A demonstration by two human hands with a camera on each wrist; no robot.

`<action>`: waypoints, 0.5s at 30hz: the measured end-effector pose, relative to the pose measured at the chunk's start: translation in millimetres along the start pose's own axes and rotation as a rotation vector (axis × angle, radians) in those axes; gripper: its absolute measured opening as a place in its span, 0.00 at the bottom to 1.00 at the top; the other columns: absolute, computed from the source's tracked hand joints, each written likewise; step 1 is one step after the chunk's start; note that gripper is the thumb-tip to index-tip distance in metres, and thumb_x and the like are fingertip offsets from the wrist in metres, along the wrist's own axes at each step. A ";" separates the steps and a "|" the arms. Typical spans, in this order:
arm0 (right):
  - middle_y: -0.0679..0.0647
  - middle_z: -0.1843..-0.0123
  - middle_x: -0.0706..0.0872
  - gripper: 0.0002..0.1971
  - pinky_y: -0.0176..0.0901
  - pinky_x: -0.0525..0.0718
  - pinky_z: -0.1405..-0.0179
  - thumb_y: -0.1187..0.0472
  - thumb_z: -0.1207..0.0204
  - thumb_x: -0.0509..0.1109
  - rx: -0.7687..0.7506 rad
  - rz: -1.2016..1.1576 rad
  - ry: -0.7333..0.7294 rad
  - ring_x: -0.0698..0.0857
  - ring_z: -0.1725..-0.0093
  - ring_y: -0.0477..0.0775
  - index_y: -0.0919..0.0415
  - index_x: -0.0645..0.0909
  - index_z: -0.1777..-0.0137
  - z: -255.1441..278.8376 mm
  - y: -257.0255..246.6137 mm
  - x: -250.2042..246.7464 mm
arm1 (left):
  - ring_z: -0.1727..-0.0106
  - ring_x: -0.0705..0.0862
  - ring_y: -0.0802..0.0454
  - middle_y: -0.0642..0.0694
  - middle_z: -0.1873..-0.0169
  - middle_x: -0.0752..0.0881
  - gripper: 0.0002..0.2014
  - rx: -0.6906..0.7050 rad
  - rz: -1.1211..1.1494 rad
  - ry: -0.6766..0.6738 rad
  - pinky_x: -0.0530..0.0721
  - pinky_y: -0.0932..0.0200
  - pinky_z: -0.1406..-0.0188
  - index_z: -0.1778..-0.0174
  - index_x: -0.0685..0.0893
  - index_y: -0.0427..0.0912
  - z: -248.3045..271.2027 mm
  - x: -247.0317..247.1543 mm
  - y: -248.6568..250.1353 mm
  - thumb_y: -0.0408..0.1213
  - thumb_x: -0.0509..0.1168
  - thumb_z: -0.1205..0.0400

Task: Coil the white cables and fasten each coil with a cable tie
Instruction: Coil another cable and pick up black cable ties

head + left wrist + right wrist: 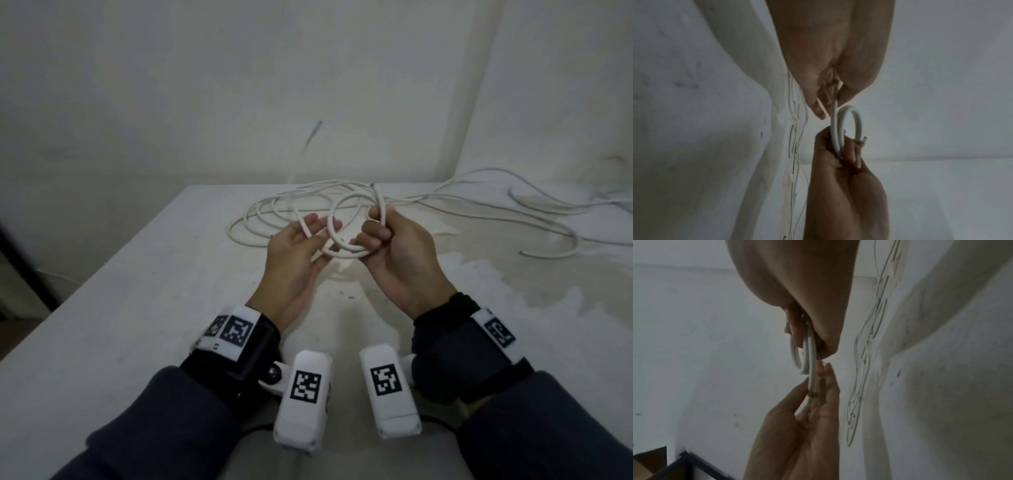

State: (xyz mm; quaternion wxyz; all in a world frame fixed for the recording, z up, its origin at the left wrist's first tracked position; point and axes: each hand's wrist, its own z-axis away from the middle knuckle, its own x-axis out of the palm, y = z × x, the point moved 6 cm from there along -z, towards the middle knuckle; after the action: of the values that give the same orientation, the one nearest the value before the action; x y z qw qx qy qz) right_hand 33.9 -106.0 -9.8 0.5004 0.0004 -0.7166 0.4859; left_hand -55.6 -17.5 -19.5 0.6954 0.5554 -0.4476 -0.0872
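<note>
A small coil of white cable (342,251) hangs above the white table (137,308) between both hands. My right hand (375,228) grips the coil's loops, and the cut cable end (373,187) sticks up past its fingers. My left hand (318,226) lies palm up beside it and pinches the strand running off the coil between thumb and nearly straight fingers. The left wrist view shows the coil (856,116) held in the right hand (846,155). The right wrist view shows the left hand (816,386) pinching the strand under the coil (799,360). No cable tie is visible.
A loose pile of white cable (274,212) lies on the table behind the hands. More cable (548,212) trails off to the right across a stained patch (513,274). White walls stand close behind. The table's left edge drops off beside a dark frame (20,260).
</note>
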 end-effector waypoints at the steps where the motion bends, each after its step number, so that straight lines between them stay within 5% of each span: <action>1: 0.46 0.80 0.65 0.18 0.36 0.70 0.70 0.57 0.11 0.50 -0.003 0.030 0.019 0.65 0.81 0.44 0.62 0.73 0.61 0.1 1.2 -1.2 | 0.45 0.89 0.49 0.39 0.44 0.87 0.14 0.062 -0.006 -0.002 0.88 0.53 0.45 0.38 0.77 0.33 0.3 -0.5 5.5 0.20 0.62 0.19; 5: 0.46 0.82 0.65 0.17 0.36 0.65 0.71 0.60 0.12 0.50 0.009 0.104 0.034 0.62 0.82 0.43 0.63 0.74 0.60 2.0 1.7 -0.5 | 0.43 0.88 0.49 0.40 0.41 0.87 0.15 0.181 -0.077 -0.085 0.87 0.54 0.44 0.34 0.76 0.36 4.5 5.2 15.6 0.22 0.58 0.15; 8: 0.46 0.80 0.63 0.13 0.40 0.59 0.69 0.61 0.12 0.52 0.010 0.128 0.021 0.60 0.81 0.43 0.58 0.72 0.58 0.5 2.5 -2.1 | 0.54 0.90 0.54 0.40 0.47 0.88 0.13 0.133 -0.079 -0.114 0.89 0.60 0.51 0.33 0.76 0.35 5.2 6.1 13.0 0.26 0.56 0.14; 15: 0.48 0.77 0.64 0.09 0.39 0.70 0.77 0.60 0.12 0.55 -0.042 0.324 -0.002 0.60 0.82 0.44 0.57 0.71 0.56 5.6 2.8 1.6 | 0.80 0.71 0.58 0.42 0.67 0.80 0.14 0.046 -0.044 -0.155 0.78 0.63 0.76 0.36 0.78 0.30 4.4 10.6 13.0 0.29 0.51 0.12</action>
State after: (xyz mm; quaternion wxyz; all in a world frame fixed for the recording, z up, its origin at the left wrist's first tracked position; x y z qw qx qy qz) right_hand 27.7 -107.6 -10.8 0.4146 -0.1250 -0.7179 0.5451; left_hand -57.4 -22.4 -3.0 0.6435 0.5727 -0.4897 -0.1349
